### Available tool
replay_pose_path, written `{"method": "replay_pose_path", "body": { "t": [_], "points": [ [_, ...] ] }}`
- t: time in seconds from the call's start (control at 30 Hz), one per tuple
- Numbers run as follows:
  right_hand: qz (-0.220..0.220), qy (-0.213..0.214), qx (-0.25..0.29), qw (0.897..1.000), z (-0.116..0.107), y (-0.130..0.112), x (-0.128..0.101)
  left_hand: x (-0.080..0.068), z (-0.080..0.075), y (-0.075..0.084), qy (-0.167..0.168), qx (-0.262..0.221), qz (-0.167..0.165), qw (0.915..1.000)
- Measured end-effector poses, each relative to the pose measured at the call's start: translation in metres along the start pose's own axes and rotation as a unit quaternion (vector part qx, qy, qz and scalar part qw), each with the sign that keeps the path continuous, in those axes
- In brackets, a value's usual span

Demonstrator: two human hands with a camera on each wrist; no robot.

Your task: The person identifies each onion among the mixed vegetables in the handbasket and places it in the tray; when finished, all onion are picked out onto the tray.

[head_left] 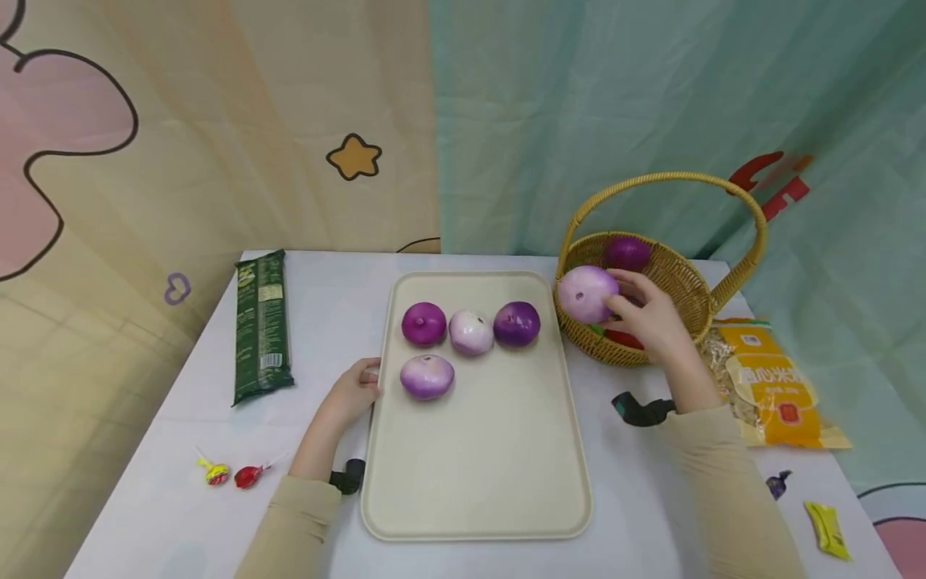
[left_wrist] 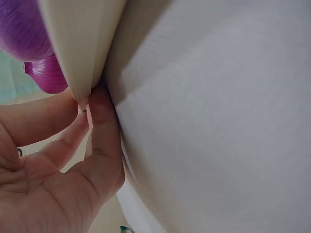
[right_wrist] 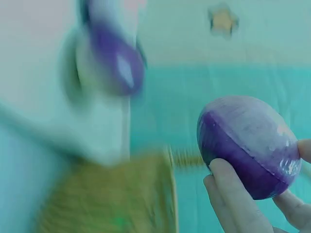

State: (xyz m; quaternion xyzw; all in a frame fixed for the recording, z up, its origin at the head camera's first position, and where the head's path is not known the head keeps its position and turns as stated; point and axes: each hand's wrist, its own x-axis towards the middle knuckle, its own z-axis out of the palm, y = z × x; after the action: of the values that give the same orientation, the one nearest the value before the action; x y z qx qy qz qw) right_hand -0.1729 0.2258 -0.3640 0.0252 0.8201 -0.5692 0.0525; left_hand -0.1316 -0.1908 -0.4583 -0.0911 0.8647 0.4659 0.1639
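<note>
The right hand (head_left: 647, 315) grips a pale purple onion (head_left: 587, 293) with curled fingers (right_wrist: 233, 199), holding it above the near-left rim of the wicker basket (head_left: 680, 277); in the right wrist view the onion shows a darker purple half toward the palm. The left hand (head_left: 354, 392) rests on the bench (head_left: 174, 482) at the left edge of the cream tray (head_left: 477, 474), its fingertips (left_wrist: 99, 104) pinching the tray's rim between thumb and fingers. Just beside that hand, on the tray, lies a pale violet onion (head_left: 427, 375), and behind it three more stand in a row: a magenta onion (head_left: 424, 323), a whitish onion (head_left: 471, 331) and a dark purple onion (head_left: 517, 323), the three close together or touching. Inside the basket, behind the held onion, sits another dark onion (head_left: 628, 252), with something red and green below the right hand. Farther out, a green packet (head_left: 262, 326) lies to the left of the tray, two lollipops (head_left: 231, 473) near the bench's front left, and a yellow bag (head_left: 777, 386) right of the basket.
</note>
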Motion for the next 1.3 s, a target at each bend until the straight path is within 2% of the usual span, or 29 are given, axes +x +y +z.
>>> {"method": "replay_pose_path", "body": {
  "t": [0.2,0.37,0.5,0.73,0.93,1.07,1.2,1.3],
  "points": [
    [-0.031,-0.092,0.032,0.995,0.062,0.017,-0.018,0.005,0.003,-0.001,0.0,-0.002,0.014,0.9999],
    [-0.007,-0.138,0.025,0.99,0.104,0.036,-0.021,0.009,0.008,0.0,0.001,-0.004,0.016,0.9999],
    [0.019,-0.147,0.017,0.989,0.121,0.047,-0.021,0.01,0.014,0.002,-0.002,-0.012,0.014,0.9998],
    [0.04,-0.15,0.025,0.988,0.132,0.054,-0.022,0.009,0.014,0.001,-0.001,-0.006,0.012,0.9999],
    [0.018,-0.15,0.001,0.989,0.132,0.049,-0.022,0.006,0.005,0.0,-0.004,0.009,0.016,0.9998],
    [0.002,-0.149,-0.042,0.988,0.115,0.041,-0.021,0.004,0.001,0.0,-0.005,0.013,0.013,0.9998],
    [-0.024,-0.092,-0.076,0.993,0.081,0.025,-0.018,0.003,0.0,-0.001,-0.004,0.012,0.011,0.9999],
    [-0.036,-0.034,-0.052,0.997,0.048,0.01,-0.01,0.002,-0.001,-0.002,-0.004,0.011,0.011,0.9999]
  ]
}}
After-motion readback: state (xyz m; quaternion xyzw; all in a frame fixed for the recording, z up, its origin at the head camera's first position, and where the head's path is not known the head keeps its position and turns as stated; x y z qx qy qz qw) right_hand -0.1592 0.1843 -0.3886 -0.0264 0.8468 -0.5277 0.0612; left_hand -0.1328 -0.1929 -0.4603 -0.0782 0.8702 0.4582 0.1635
